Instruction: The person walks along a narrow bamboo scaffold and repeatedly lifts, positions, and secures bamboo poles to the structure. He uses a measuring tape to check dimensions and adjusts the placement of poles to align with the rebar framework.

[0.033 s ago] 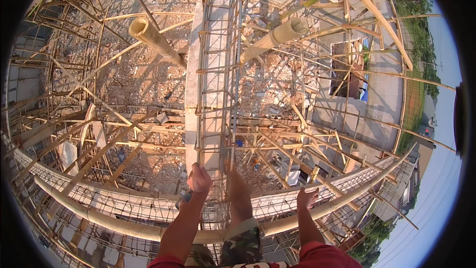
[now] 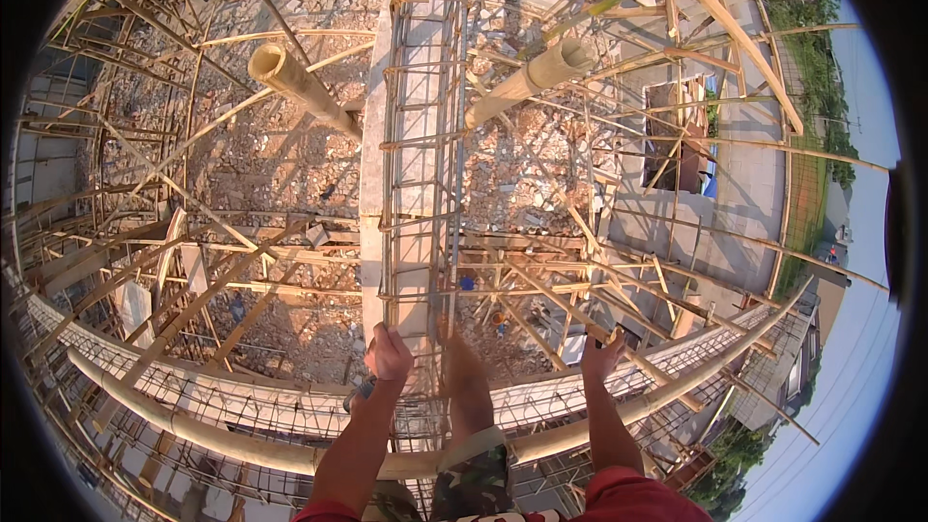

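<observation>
My left hand (image 2: 390, 354) is closed at the left side of the long steel rebar cage (image 2: 422, 169). Its fingers wrap round a reinforcing bar there. A dark grey thing (image 2: 362, 392) shows beside my left wrist; its kind is unclear. Off to the right, my right hand (image 2: 603, 358) is raised above the crossing beam, apart from the cage, with fingers curled together. Whatever they may hold is too small to make out. My bare right leg (image 2: 471, 391), blurred toward the foot, stands at the cage between my hands.
A thick bamboo pole (image 2: 232, 449) curves across in front of me, beside a crossing rebar cage (image 2: 193, 386). Two cut bamboo posts rise beside the beam, one left (image 2: 300, 87) and one right (image 2: 532, 83). Bamboo scaffolding and rubble (image 2: 275, 159) lie well below.
My right hand has risen slightly and turned upward, its fingers drawing together. The left hand stays at the reinforcing bar, almost unmoved.
</observation>
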Demonstrator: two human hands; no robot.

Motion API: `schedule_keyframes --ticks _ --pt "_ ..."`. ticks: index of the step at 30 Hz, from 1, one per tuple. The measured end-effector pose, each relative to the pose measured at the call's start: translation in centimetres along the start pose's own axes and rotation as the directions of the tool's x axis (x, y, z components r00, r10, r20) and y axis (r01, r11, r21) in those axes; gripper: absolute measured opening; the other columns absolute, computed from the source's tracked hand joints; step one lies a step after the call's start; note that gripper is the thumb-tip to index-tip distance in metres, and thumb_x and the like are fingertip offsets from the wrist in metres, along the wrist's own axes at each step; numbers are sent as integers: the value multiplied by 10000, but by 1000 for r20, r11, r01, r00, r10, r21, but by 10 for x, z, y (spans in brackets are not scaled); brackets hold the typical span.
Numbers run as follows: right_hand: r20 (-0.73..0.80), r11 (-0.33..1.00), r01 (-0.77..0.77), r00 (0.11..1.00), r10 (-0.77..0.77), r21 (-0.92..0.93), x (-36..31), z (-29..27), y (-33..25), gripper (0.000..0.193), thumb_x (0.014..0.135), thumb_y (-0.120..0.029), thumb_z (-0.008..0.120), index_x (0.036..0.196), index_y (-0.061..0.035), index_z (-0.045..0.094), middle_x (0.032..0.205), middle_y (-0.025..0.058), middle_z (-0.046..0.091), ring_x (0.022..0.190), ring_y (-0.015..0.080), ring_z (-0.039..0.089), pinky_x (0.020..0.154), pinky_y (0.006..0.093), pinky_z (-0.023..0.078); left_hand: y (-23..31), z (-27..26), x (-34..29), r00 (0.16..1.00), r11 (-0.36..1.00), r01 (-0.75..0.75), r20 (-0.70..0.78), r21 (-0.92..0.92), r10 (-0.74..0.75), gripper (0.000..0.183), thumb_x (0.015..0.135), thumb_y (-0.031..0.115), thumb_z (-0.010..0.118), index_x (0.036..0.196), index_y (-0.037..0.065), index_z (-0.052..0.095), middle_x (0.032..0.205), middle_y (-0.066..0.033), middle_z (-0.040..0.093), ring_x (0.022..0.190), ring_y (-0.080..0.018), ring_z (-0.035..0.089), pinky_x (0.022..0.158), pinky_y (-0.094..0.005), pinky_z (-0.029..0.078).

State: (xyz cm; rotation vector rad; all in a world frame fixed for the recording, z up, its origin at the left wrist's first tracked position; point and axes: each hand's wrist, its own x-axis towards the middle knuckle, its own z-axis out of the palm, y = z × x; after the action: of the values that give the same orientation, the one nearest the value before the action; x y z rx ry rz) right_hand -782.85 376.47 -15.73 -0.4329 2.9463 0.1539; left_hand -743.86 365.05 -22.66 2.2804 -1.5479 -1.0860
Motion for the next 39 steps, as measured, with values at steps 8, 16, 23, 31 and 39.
schedule_keyframes --ticks 8,16,23,31,39 --pt "-475 507 860 472 -743 61 157 -148 -499 657 801 -525 690 1301 -115 574 1283 158 571 1176 366 570 973 524 442 21 -5 7 996 997 -41 -82 69 47 200 989 249 464 1017 67 541 724 -223 639 652 -454 621 570 -540 468" --pt "211 611 788 587 -782 73 177 -139 -552 548 811 -485 606 1061 -13 728 1113 236 698 1062 379 665 935 484 497 18 -7 6 996 995 47 -83 85 -39 247 990 256 450 1063 44 554 780 -251 649 709 -488 615 638 -577 464" --pt "158 421 907 414 -896 12 189 -144 -541 595 742 -501 651 1023 17 728 1025 246 712 983 389 691 871 456 530 19 -8 5 999 997 9 -50 77 -5 252 960 231 485 1091 19 522 796 -266 653 688 -491 622 606 -561 481" --pt "97 419 907 414 -905 35 181 -141 -539 538 743 -516 680 996 -49 769 965 227 728 944 378 702 877 425 530 4 -5 0 999 980 -31 -36 195 39 291 809 150 578 1041 -5 498 742 -202 647 640 -435 634 554 -531 496" --pt "161 473 879 458 -874 65 171 -148 -536 505 787 -496 645 1008 -59 765 1014 206 724 987 381 689 888 458 523 0 -5 0 992 987 -98 -69 127 107 296 767 124 559 1024 11 466 624 -120 551 548 -406 578 522 -518 450"
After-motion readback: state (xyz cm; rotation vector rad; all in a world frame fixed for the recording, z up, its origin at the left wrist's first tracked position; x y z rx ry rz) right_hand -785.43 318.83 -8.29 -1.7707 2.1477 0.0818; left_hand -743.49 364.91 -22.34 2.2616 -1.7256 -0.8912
